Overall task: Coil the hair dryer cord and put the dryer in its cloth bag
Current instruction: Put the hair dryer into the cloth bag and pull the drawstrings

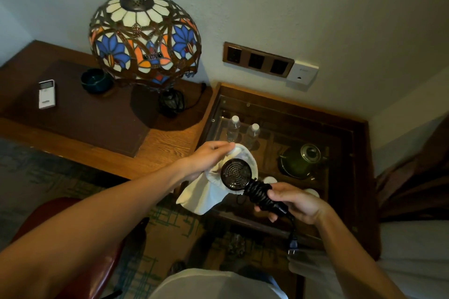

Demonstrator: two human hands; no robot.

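cord (261, 193) coiled; our right hand (295, 201) grips the dryer (235, 173), left hand (209, 158) pinches the bag (206, 192) open at 11 o'clock; bagging remains.

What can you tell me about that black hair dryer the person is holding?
The hair dryer is black, apparently plastic, with a round grille of concentric rings facing the camera. Its cord is wound tightly around the handle; a short tail with the plug hangs loose below. The right hand grips the wrapped handle, holding the dryer in the air, head tilted up and left. The head sits in the mouth of the white cloth bag, which the left hand holds open.
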